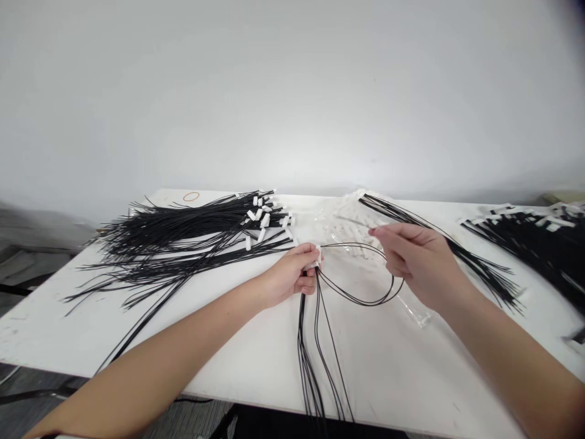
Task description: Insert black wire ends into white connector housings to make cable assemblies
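Note:
My left hand (295, 272) is closed on a white connector (319, 255) above the middle of the table. Black wires (301, 347) hang from this connector past the table's front edge, and a few others loop out to the right. Right of it, my right hand (409, 253) is raised with its fingers pinched. The looped wires (370, 303) run to this hand and pass behind it. A thin, blurred strand sticks out left from its fingertips, too unclear to name.
Black wires with white connectors (183, 228) lie in a pile at the left. Behind my hands is a clear plastic bag (351, 228) of white parts, with a wire bundle (484, 268) beside it. Another pile (548, 244) lies far right. An orange rubber band (191, 196) rests at the back left.

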The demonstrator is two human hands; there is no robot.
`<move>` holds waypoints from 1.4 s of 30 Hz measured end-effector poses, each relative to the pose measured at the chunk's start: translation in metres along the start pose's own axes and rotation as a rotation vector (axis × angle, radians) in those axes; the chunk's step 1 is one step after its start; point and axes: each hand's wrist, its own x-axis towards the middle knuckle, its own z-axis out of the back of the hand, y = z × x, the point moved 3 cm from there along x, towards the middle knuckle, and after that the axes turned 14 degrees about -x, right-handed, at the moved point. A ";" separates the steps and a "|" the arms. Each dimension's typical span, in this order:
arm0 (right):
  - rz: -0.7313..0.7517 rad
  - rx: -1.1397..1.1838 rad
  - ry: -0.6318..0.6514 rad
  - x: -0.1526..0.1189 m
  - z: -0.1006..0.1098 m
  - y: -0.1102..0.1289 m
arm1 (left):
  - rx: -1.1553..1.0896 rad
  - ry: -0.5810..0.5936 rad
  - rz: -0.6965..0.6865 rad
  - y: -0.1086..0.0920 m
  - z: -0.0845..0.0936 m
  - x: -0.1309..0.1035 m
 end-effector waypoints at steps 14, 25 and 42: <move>0.117 -0.457 -0.025 -0.011 -0.011 0.003 | -0.022 0.081 -0.007 -0.002 -0.001 -0.002; 0.178 -0.491 -0.090 -0.010 -0.014 -0.001 | 0.006 0.068 -0.004 -0.001 0.000 -0.002; 0.442 -0.731 -0.088 -0.013 -0.015 0.000 | 0.032 0.079 0.014 -0.002 -0.002 -0.001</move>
